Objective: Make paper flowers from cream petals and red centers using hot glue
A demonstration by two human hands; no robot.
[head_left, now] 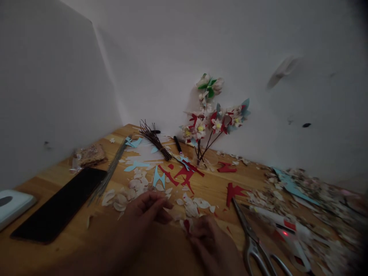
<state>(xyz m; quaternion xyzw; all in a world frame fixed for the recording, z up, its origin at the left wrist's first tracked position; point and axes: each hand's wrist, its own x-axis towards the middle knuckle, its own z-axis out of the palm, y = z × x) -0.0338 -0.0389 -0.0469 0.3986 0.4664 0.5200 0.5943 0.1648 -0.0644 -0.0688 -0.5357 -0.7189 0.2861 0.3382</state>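
My left hand is over the front of the wooden table, its fingers pinched together. Whether anything small sits between those fingertips is too dark and blurred to tell. Close on its right, my right hand grips a small pale petal piece with a dark red part. Pale petals are scattered just beyond both hands, with another loose pile past the left hand. Red paper scraps and a light blue cutout lie farther back.
Metal scissors and a white glue gun with a red light lie right. A black phone and thin wires lie left. Behind stand paper-and-petal flowers on twigs, beside a twig bundle. Petals cover the far right.
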